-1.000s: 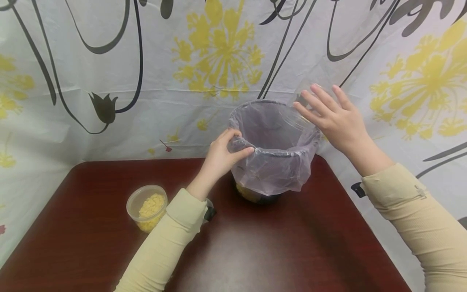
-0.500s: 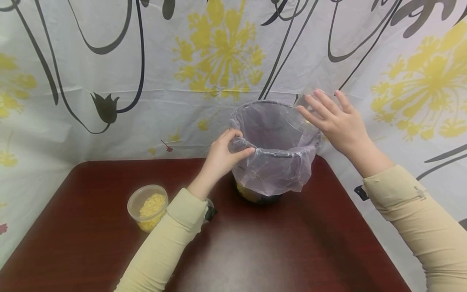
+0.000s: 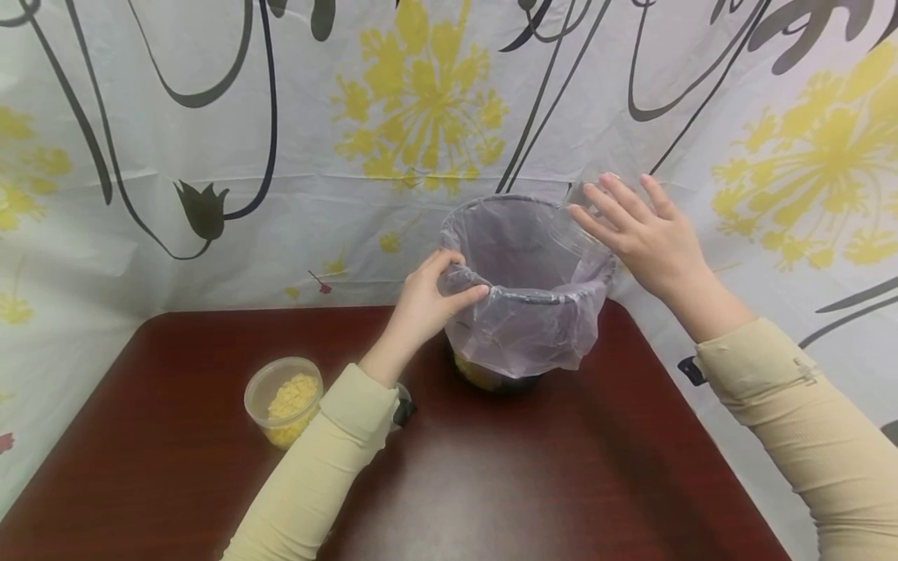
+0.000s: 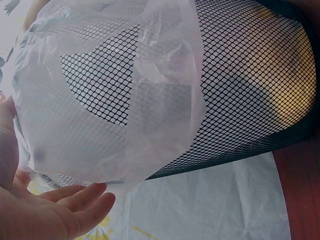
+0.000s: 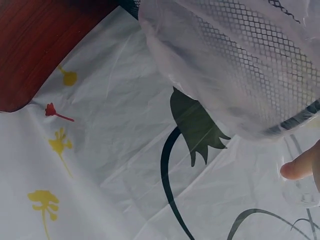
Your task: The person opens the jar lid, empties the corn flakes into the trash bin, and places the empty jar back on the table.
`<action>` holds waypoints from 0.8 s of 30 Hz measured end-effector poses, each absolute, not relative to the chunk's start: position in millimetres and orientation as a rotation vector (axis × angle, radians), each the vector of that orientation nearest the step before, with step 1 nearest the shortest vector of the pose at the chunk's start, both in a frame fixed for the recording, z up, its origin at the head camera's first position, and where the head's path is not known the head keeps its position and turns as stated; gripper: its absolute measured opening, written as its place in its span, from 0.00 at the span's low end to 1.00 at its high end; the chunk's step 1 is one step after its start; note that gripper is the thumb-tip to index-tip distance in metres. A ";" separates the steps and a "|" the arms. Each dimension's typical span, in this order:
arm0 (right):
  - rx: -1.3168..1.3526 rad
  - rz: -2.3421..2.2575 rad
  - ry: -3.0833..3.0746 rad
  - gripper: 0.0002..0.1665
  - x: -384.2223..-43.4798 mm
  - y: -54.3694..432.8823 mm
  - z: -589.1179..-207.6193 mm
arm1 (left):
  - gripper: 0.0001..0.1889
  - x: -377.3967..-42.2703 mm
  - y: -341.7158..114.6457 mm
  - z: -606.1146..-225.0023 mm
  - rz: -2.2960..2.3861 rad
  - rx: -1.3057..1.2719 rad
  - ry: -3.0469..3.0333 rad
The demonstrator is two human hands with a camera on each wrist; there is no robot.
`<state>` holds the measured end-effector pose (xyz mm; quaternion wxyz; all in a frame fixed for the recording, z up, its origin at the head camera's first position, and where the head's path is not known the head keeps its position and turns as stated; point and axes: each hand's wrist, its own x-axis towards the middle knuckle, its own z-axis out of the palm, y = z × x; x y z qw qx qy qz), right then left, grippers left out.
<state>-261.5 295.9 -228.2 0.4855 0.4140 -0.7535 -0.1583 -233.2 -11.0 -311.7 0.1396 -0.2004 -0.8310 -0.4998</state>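
A black mesh wastebasket [image 4: 235, 85] with a thin, pale lilac plastic bag [image 3: 522, 335] folded over its rim stands on the table. My left hand [image 3: 435, 292] grips the near left of the rim through the bag, thumb outside and fingers over the edge. Above the right side of the opening, my right hand [image 3: 641, 234] holds a clear plastic container [image 3: 574, 234], tilted toward the basket with its fingers spread along it. The right wrist view shows the thumb [image 5: 300, 165] against that container. Something yellow [image 4: 285, 75] shows through the mesh low in the basket.
A clear round tub [image 3: 263, 389] with yellow crumbly pieces [image 3: 293, 396] stands left of my left forearm. The dark red table [image 3: 491, 483] ends at a patterned curtain [image 3: 295, 156] behind and to the right.
My right hand and the clear container have shifted slightly lower. A small yellow bit seen near the container half a second ago no longer shows. The left hand keeps its place.
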 end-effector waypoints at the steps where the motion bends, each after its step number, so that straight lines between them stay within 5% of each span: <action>1: 1.008 -0.388 -1.829 0.30 -261.6 295.5 -228.2 | 0.21 -233.2 -10.9 -311.9 -1.445 -0.579 -2.402; 24: 1.057 -0.472 -1.825 0.31 -262.0 298.9 -226.5 | 0.21 -233.6 -9.2 -313.2 -1.436 -0.572 -2.392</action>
